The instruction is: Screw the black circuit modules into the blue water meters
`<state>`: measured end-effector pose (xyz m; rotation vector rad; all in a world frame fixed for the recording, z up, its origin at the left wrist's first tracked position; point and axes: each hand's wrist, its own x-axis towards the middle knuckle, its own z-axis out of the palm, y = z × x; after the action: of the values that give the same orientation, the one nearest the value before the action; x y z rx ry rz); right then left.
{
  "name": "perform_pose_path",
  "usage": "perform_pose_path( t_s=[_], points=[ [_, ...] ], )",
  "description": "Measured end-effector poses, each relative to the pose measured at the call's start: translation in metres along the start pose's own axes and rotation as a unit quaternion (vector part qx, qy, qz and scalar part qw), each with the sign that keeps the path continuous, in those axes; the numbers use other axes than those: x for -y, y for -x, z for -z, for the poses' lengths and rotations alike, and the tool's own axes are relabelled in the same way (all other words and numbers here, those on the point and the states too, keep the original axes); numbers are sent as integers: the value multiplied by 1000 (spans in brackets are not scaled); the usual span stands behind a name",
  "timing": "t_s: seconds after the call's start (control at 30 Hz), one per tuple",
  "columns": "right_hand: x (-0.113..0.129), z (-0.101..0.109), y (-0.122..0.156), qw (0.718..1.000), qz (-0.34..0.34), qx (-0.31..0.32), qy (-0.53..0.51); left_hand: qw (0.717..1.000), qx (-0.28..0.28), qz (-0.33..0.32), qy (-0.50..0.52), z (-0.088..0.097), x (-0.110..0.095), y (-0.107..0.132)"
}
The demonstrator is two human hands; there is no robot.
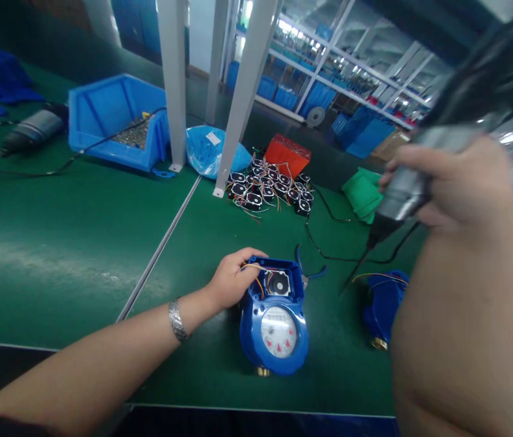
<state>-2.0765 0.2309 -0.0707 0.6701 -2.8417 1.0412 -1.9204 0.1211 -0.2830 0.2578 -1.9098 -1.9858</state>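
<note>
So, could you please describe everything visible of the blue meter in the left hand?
The blue meter sits on the green bench, glossy and plastic-looking. A round white dial with red marks faces up. The open compartment beyond it holds a black module and wires. A brass-coloured fitting shows at the near end. The left hand grips the compartment's left side; blue-handled pliers lie by its right.

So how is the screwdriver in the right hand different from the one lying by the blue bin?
The held screwdriver is gripped in the right hand, above the green table; the other screwdriver lies on it. The held screwdriver tilts with its tip pointing down, while the other screwdriver lies on its side, nose toward the left. Both have grey bodies and dark noses.
</note>
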Motion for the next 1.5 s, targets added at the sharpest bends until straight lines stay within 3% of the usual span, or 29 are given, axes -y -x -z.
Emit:
perform_pose_path(
  t_s=[0.07,0.2,0.33,0.43,0.53,0.6,0.67,0.77,0.83,0.97,1.07,1.1,1.17,1.23,1.3,1.33,1.4,1.47,1.5],
  points=[
    [-30,-26,-14,995,-58,47,65,1000,4,6,6,1,0,-1],
    [-104,-78,-28,960,-157,109,206,998,11,41,36,3,-2,-4],
    [-143,-97,-25,926,-225,124,275,996,12,69,60,3,-3,-5],
    [-136,-93,-12,932,-214,96,278,996,-1,71,52,5,-3,-5],
    [-109,-84,25,966,-107,101,213,996,-46,69,16,10,-4,-7],
    [-88,-82,63,978,-30,153,136,993,-92,68,-24,14,-7,-8],
    [-71,-85,102,971,30,236,18,988,-131,56,-62,17,-10,-9],
    [-56,-95,140,955,48,289,-49,989,-131,8,-70,18,-11,-6],
    [-56,-100,144,955,20,293,-48,994,-92,-42,-37,15,-8,-2],
    [-74,-102,125,957,-22,280,-66,994,-12,-108,20,6,3,4],
    [-91,-101,109,935,-43,293,-196,993,13,-114,19,3,8,1],
    [-97,-102,106,923,-57,288,-248,994,-4,-106,15,4,8,-1],
    [-107,-102,104,904,-90,266,-322,994,-92,-61,24,7,8,-7],
    [-115,-103,104,891,-112,245,-366,978,-191,29,73,10,6,-13],
    [-123,-103,105,875,-119,234,-407,954,-217,142,149,11,3,-15],
    [-127,-104,106,867,-118,229,-426,945,-189,194,185,10,2,-14],
    [-132,-105,107,856,-106,223,-455,928,-72,275,241,4,-1,-10],
    [-134,-108,108,851,-83,222,-469,913,25,302,273,-5,-1,-5],
    [-133,-110,108,849,-69,223,-474,911,43,296,284,-10,0,-4]
  ],
)
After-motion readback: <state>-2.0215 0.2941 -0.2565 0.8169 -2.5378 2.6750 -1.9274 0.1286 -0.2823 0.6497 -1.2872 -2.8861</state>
